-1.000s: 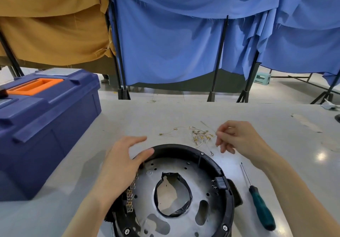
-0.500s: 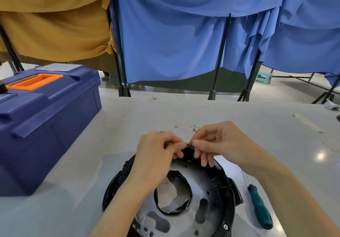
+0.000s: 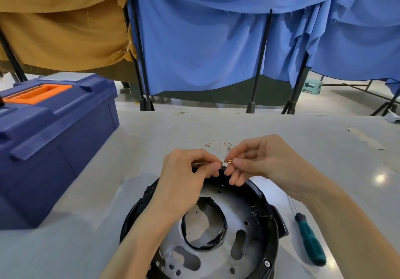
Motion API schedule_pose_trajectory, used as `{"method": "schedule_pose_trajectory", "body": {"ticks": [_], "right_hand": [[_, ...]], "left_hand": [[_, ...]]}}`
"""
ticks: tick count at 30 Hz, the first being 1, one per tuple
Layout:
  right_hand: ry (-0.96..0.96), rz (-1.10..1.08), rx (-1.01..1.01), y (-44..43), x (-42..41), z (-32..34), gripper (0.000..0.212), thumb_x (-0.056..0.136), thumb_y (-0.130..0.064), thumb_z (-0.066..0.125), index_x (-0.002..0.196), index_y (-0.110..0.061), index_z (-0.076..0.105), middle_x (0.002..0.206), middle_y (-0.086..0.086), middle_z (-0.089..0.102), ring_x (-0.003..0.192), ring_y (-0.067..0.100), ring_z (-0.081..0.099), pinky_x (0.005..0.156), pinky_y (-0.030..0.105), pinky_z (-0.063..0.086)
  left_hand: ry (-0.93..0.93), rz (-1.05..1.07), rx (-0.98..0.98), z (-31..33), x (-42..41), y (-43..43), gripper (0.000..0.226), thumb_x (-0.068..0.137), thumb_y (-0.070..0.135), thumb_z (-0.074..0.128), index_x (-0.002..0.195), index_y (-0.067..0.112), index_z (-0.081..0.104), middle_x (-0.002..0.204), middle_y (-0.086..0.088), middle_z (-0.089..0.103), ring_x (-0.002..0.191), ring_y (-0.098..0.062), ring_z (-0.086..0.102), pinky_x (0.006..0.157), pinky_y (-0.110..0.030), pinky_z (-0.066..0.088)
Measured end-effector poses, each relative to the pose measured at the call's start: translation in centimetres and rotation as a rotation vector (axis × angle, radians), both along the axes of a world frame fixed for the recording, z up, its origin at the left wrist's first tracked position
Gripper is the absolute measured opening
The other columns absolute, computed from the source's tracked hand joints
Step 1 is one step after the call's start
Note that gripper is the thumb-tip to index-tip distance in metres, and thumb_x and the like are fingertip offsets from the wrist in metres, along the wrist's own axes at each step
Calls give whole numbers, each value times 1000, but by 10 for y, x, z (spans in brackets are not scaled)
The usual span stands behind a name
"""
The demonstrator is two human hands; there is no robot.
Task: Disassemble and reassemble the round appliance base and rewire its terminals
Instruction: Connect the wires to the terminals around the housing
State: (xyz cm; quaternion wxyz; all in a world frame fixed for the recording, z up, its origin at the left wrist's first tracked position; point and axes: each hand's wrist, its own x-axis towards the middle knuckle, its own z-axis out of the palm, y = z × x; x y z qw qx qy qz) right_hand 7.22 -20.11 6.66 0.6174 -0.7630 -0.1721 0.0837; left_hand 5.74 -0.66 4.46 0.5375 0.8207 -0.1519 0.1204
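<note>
The round appliance base (image 3: 249, 231), a black ring with a grey metal plate and a central hole, lies on the table near me. Above its far rim both hands meet. My left hand (image 3: 184, 175) pinches a thin wire (image 3: 200, 163) between thumb and fingertips. My right hand (image 3: 259, 159) pinches a small brass terminal (image 3: 229, 161) at that wire's end. Loose wires and terminals (image 3: 218, 145) lie on the table just beyond the hands, partly hidden by them.
A green-handled screwdriver (image 3: 308, 235) lies right of the base. A large blue toolbox (image 3: 49, 131) with an orange handle stands at the left. The grey table (image 3: 303, 140) extends beyond the hands; blue and tan curtains on black stands hang behind it.
My left hand left the base rim and rose to meet the right hand. The right hand came from the loose parts with a brass terminal; the wire and terminal now show between the fingertips.
</note>
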Motion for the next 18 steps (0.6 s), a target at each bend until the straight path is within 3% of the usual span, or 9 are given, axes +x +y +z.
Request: {"method": "schedule_pose_trajectory", "body": {"ticks": [6, 11, 18], "right_hand": [[44, 21, 10, -3, 2, -1, 12, 93, 4, 55, 97, 7, 66, 84, 26, 72, 67, 32, 72, 63, 28, 58], [59, 93, -14, -3, 1, 0, 19, 86, -13, 62, 93, 3, 70, 85, 26, 72, 68, 32, 71, 62, 28, 58], [40, 146, 45, -8, 1, 3, 12, 85, -11, 64, 88, -4, 74, 86, 28, 71, 66, 32, 70, 60, 28, 56]], "left_hand": [[31, -38, -95, -1, 1, 2, 17, 83, 5, 73, 80, 21, 77, 68, 4, 73, 66, -13, 70, 71, -21, 56], [28, -59, -114, 1, -1, 3, 17, 82, 4, 74, 81, 21, 77, 70, 4, 74, 68, -13, 71, 74, -24, 57], [16, -48, -87, 3, -3, 3, 16, 82, 7, 74, 82, 23, 78, 70, 7, 74, 62, -13, 69, 68, -21, 55]]}}
